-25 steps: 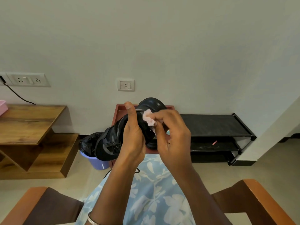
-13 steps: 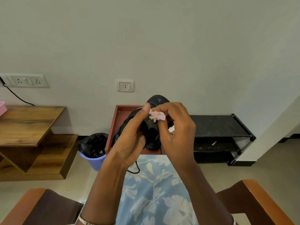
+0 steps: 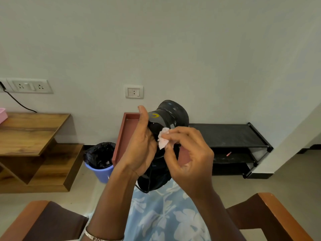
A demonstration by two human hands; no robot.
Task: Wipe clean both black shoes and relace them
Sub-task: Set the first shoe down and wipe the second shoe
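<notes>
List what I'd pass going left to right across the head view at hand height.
Wooden table → blue bin → left hand gripping the black shoe → right hand pinching a pink wipe → black rack.

Floor (image 3: pixel 286 180): pale, tiled. Standing on it:
- 1 wooden bench (image 3: pixel 31 131) at 9 o'clock, with a pink object (image 3: pixel 2 115) at its far left edge.
- 1 blue bin (image 3: pixel 102 173) with black liner at 7 o'clock, just beside the bench.
- 1 black 2-tier shoe rack (image 3: pixel 225 134) at 4 o'clock, with 1 small pink item (image 3: pixel 228 153) on its lower tier.
- 1 red-brown rimmed tray (image 3: pixel 121 136) between bin and rack, base hidden.
</notes>
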